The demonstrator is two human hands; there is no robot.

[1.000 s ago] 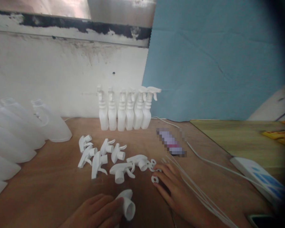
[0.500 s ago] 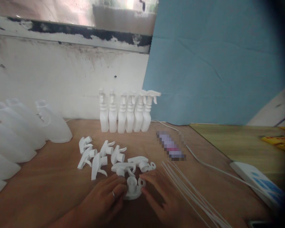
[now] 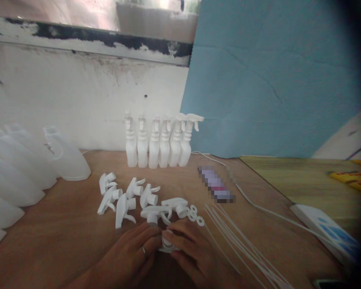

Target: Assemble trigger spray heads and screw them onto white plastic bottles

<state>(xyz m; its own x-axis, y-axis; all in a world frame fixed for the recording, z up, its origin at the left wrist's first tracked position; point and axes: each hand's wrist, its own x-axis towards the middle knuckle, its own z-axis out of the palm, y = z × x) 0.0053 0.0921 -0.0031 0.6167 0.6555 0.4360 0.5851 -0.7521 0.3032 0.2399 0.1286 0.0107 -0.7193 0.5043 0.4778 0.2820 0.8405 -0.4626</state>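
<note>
A white trigger spray head (image 3: 167, 245) lies upturned at the front of the table, partly covered by my fingers. My left hand (image 3: 138, 245) is closed on its left side. The curled fingers of my right hand (image 3: 190, 245) press on its round collar from the right and above; whether a washer is under the fingertips is hidden. Small white ring washers (image 3: 200, 220) lie just beyond my right hand. Several more trigger spray heads (image 3: 124, 208) are scattered ahead and to the left.
White spray bottles (image 3: 154, 152) with heads fitted stand in a row by the wall. Larger translucent bottles (image 3: 75, 162) without heads stand at left. A blurred-out flat item (image 3: 215, 184), thin white tubes (image 3: 243, 245), a cable (image 3: 258, 206) and a white-and-blue box (image 3: 325, 228) are at right.
My right hand has moved left from beside the spray head onto its collar, its fingers closing over it. A washer near the right fingertips is no longer there; one more lies by the others.
</note>
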